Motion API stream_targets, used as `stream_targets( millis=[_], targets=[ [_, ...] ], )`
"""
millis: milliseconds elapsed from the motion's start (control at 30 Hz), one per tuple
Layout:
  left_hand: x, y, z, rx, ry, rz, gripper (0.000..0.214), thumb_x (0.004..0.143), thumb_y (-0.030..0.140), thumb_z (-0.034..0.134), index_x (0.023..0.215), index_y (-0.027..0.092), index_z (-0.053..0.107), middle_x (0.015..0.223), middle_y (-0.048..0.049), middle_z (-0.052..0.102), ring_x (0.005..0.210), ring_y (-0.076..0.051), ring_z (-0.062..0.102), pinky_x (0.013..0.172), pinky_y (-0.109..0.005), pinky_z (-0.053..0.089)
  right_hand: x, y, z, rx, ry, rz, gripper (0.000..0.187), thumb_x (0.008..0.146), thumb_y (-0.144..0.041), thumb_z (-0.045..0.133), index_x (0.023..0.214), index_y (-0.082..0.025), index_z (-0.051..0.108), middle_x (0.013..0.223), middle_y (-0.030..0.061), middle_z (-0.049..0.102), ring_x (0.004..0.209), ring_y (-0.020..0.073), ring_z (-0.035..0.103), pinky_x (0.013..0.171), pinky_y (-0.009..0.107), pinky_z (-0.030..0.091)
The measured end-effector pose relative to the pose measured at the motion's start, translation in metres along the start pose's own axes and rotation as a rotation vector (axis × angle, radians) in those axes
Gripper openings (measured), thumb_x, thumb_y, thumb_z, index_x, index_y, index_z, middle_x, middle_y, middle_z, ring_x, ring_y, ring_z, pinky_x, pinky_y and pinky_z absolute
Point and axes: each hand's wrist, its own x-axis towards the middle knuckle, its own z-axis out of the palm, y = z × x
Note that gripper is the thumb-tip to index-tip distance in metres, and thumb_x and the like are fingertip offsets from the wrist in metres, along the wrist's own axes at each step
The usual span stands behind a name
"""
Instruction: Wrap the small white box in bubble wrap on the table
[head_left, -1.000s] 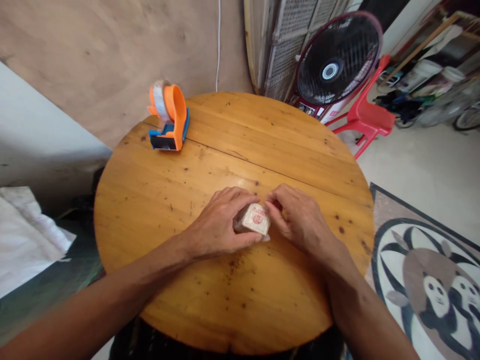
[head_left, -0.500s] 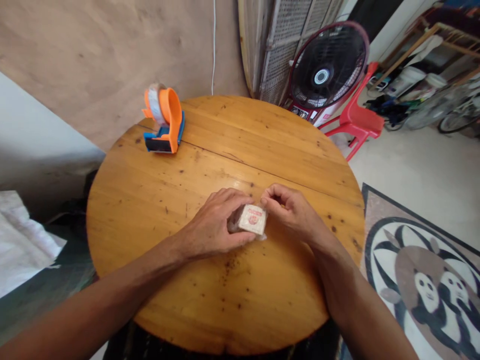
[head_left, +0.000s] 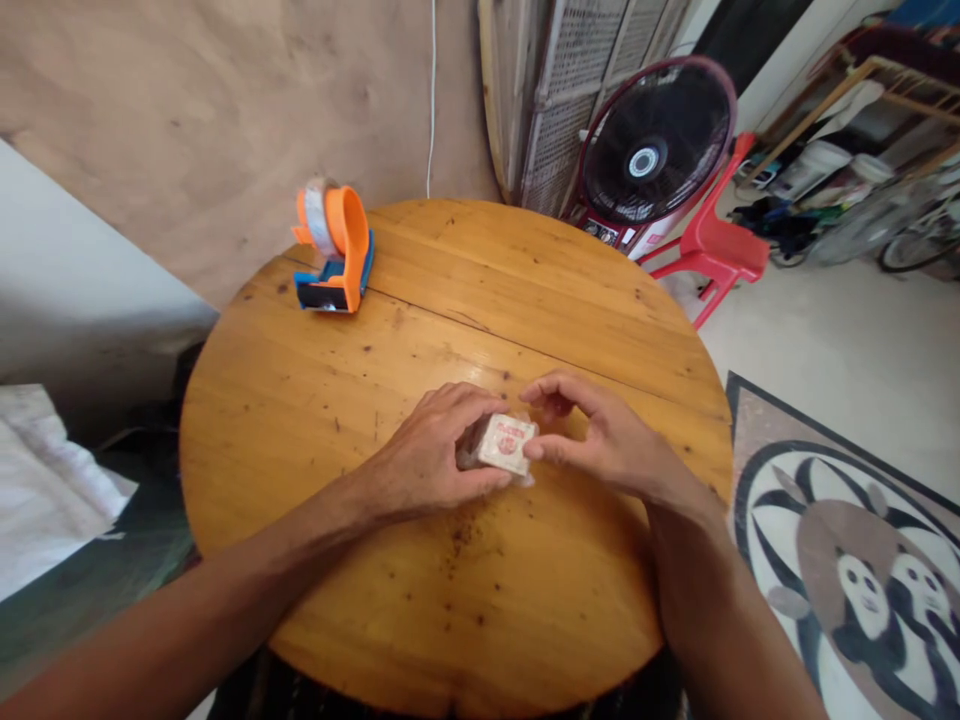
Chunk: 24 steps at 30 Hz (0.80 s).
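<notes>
A small cream-coloured block (head_left: 508, 443) with red print on its top face sits near the middle of the round wooden table (head_left: 360, 400). Clear plastic film pokes out around its lower edge. My left hand (head_left: 435, 445) grips the block from the left, thumb on the near side and fingers on the far side. At the block's right, my right hand (head_left: 592, 430) is open, thumb and fingers apart. Its thumb tip is at the block's right edge; whether it touches cannot be made out.
An orange and blue tape dispenser (head_left: 337, 250) with a roll of tape stands at the table's far left. Beyond the far right edge are a dark red fan (head_left: 652, 150) and a red plastic chair (head_left: 724, 240). A panda-patterned floor design (head_left: 862, 580) lies to the right.
My right hand has gone from a pinch at the block's far right corner to spread fingers, the thumb lower by its right edge. My left hand keeps its hold.
</notes>
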Motion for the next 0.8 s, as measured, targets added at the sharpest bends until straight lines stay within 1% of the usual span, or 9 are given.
stream_targets(
  millis=[33, 100, 267, 367, 433, 500, 567, 700, 800],
  targets=[
    [0.0, 0.0, 0.0, -0.002, -0.006, -0.001, 0.048, 0.072, 0.032, 0.072, 0.115, 0.021, 0.053, 0.113, -0.0074, 0.06, 0.104, -0.023, 0.055, 0.092, -0.04, 0.044, 0.0, 0.0, 0.002, -0.047, -0.008, -0.027, 0.039, 0.071, -0.041, 0.077, 0.1, -0.019, 0.063, 0.089, 0.0022, 0.062, 0.077, 0.0142, 0.055, 0.07, 0.026, 0.045],
    [0.0, 0.001, -0.001, -0.005, -0.015, -0.008, 0.047, 0.072, 0.033, 0.071, 0.115, 0.021, 0.054, 0.112, -0.0068, 0.061, 0.104, -0.023, 0.056, 0.091, -0.039, 0.045, 0.001, 0.001, 0.007, -0.094, -0.009, -0.065, 0.033, 0.074, -0.039, 0.075, 0.097, -0.019, 0.064, 0.09, 0.0029, 0.063, 0.077, 0.0138, 0.056, 0.07, 0.026, 0.045],
    [0.0, -0.002, 0.002, -0.013, 0.019, -0.05, 0.06, 0.07, 0.037, 0.073, 0.122, 0.02, 0.048, 0.118, -0.0085, 0.06, 0.107, -0.024, 0.056, 0.091, -0.04, 0.046, 0.005, 0.006, 0.018, -0.105, 0.086, -0.175, 0.01, 0.084, -0.028, 0.065, 0.086, -0.018, 0.067, 0.082, 0.0025, 0.065, 0.07, 0.0114, 0.057, 0.065, 0.024, 0.044],
    [0.0, -0.002, 0.003, -0.025, 0.03, -0.054, 0.064, 0.071, 0.037, 0.073, 0.125, 0.019, 0.045, 0.121, -0.01, 0.059, 0.109, -0.025, 0.056, 0.093, -0.04, 0.046, 0.005, 0.006, 0.021, -0.174, 0.151, -0.259, 0.007, 0.085, -0.022, 0.063, 0.083, -0.018, 0.069, 0.081, 0.0036, 0.067, 0.072, 0.0125, 0.059, 0.066, 0.025, 0.044],
    [0.0, -0.001, 0.003, -0.033, 0.025, -0.054, 0.064, 0.071, 0.037, 0.072, 0.125, 0.019, 0.045, 0.121, -0.0107, 0.059, 0.11, -0.025, 0.057, 0.093, -0.04, 0.046, 0.006, 0.006, 0.022, -0.226, 0.17, -0.267, 0.009, 0.085, -0.02, 0.061, 0.081, -0.018, 0.069, 0.08, 0.0038, 0.067, 0.073, 0.013, 0.059, 0.067, 0.025, 0.044],
    [0.0, -0.001, 0.002, -0.04, 0.021, -0.055, 0.063, 0.071, 0.038, 0.072, 0.126, 0.019, 0.045, 0.121, -0.0108, 0.059, 0.11, -0.026, 0.057, 0.092, -0.04, 0.047, 0.006, 0.007, 0.023, -0.219, 0.17, -0.23, 0.01, 0.085, -0.019, 0.06, 0.08, -0.018, 0.068, 0.078, 0.0032, 0.066, 0.071, 0.0126, 0.058, 0.065, 0.025, 0.043],
    [-0.001, -0.001, 0.001, -0.046, 0.016, -0.056, 0.063, 0.072, 0.039, 0.071, 0.126, 0.02, 0.045, 0.122, -0.0104, 0.059, 0.11, -0.026, 0.057, 0.092, -0.04, 0.047, 0.008, 0.007, 0.024, -0.144, 0.158, -0.153, 0.01, 0.085, -0.02, 0.059, 0.078, -0.017, 0.067, 0.074, 0.0021, 0.064, 0.067, 0.0117, 0.056, 0.062, 0.024, 0.042],
    [-0.001, -0.005, 0.0, -0.069, -0.006, -0.049, 0.062, 0.074, 0.037, 0.07, 0.128, 0.022, 0.045, 0.126, -0.0094, 0.057, 0.111, -0.025, 0.057, 0.093, -0.04, 0.047, 0.01, 0.008, 0.024, 0.138, 0.089, 0.066, 0.016, 0.085, -0.028, 0.059, 0.074, -0.016, 0.064, 0.067, -0.0003, 0.06, 0.061, 0.01, 0.052, 0.057, 0.022, 0.04],
    [-0.001, -0.006, -0.002, -0.087, -0.026, -0.037, 0.06, 0.074, 0.034, 0.07, 0.127, 0.023, 0.045, 0.127, -0.0083, 0.057, 0.112, -0.024, 0.057, 0.094, -0.039, 0.046, 0.009, 0.007, 0.023, 0.334, 0.022, 0.163, 0.02, 0.085, -0.033, 0.059, 0.075, -0.016, 0.062, 0.067, -0.0014, 0.058, 0.06, 0.0091, 0.05, 0.057, 0.021, 0.04]
  ],
)
